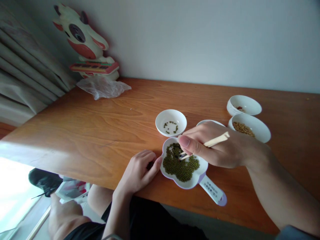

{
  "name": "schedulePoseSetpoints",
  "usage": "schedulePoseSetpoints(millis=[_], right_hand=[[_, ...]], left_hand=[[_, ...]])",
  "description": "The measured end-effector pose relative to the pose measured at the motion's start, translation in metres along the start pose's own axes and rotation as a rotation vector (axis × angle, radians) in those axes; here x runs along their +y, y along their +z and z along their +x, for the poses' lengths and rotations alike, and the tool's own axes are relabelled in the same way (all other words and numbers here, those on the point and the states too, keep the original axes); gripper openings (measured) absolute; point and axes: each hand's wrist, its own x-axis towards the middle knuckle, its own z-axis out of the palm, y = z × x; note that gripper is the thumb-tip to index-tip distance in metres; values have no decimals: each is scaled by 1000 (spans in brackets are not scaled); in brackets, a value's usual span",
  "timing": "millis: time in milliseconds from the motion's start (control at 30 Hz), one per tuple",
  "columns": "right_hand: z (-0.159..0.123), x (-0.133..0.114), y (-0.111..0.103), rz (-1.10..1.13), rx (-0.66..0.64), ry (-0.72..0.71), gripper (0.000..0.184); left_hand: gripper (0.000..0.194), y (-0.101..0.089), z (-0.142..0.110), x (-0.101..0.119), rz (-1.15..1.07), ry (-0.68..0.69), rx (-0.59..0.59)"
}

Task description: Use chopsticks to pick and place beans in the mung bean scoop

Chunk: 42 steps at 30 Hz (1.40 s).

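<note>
Two chopsticks (216,140) pinched in the right hand (217,151), tips down among green beans (181,168) in a purple-rimmed dish (186,186). Left hand (138,169) is loosely curled at its edge, can't tell if it's gripping. Beans look light, hard, probably rolly; I'd nip each round its middle. Small white bowl (172,115) sits just behind; the right hand partly blocks another bowl (210,121).

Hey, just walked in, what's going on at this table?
A person's right hand holds chopsticks, tips down in a dish of green beans. The left hand rests on the table at the dish's edge. A white bowl just beyond holds a few green beans.
</note>
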Motion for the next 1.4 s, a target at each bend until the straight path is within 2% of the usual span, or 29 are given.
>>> schedulePoseSetpoints(millis=[400,533,1033,1167,1400], right_hand=[[2,3,2,-1,-5,48,65],[3,3,2,-16,-19,18,68],[1,5,1,59,26,63,68],[-4,6,-1,87,47,47,66],[1,3,0,5,-1,10,68]], left_hand=[[44,-1,3,3,6,6,8],[42,-2,3,2,5,20,2],[42,-1,2,3,9,16,13],[43,0,2,3,14,6,12],[44,-1,1,2,21,6,8]])
